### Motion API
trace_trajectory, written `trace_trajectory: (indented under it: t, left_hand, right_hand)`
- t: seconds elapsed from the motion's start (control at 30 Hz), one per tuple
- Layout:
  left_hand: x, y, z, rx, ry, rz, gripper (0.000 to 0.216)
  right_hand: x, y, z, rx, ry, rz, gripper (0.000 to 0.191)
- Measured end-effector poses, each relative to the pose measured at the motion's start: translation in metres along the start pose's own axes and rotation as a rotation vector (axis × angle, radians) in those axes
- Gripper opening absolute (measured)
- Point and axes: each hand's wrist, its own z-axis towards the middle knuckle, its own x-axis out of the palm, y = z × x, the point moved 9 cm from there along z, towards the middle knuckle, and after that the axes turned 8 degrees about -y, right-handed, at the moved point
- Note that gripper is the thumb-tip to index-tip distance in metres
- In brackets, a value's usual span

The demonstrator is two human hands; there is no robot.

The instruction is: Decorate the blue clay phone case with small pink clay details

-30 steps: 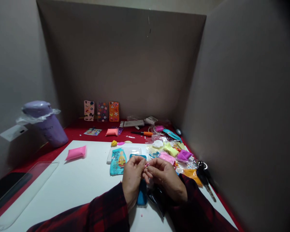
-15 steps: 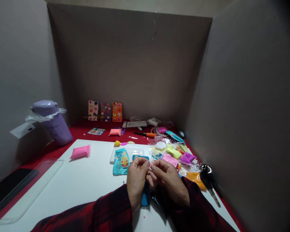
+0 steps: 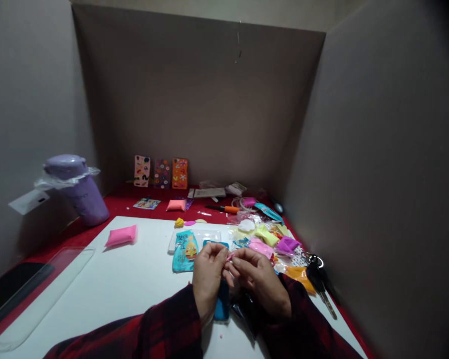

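A small strip of pink clay point(image 3: 230, 257) is pinched between the fingertips of my left hand point(image 3: 208, 274) and my right hand point(image 3: 260, 279). Both hands are closed, close together above a blue phone case point(image 3: 221, 305) that they partly cover. Under my right wrist lies a shiny black item point(image 3: 246, 311), its kind unclear. Just left of the hands is a turquoise snack packet point(image 3: 183, 253), lying over a clear case point(image 3: 211, 236). A tiny pink bit point(image 3: 221, 336) lies on the white board near me.
Clay packets in yellow point(image 3: 266, 234), purple point(image 3: 287, 245) and orange point(image 3: 301, 279) crowd the right side, beside keys point(image 3: 322, 284). A pink packet point(image 3: 121, 236) and a purple bottle point(image 3: 84, 192) stand left. Decorated phone cases point(image 3: 180, 173) lean at the back, behind an orange-handled tool point(image 3: 230, 209).
The pink clay between my fingertips now shows as a longer strip, and my hands are slightly further apart. The whole view has shifted a little.
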Motion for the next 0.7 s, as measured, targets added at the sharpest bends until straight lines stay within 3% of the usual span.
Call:
trace_trajectory:
  t: [0.37, 0.7]
  left_hand:
    - [0.0014, -0.0003, -0.0015, -0.02, 0.012, 0.007, 0.031]
    - [-0.0015, -0.0041, -0.0018, -0.016, -0.004, 0.011, 0.025]
  right_hand:
    - [0.0029, -0.0006, 0.001, -0.02, 0.015, 0.004, 0.029]
    - [-0.0043, -0.0004, -0.0001, -0.013, 0.002, -0.016, 0.016]
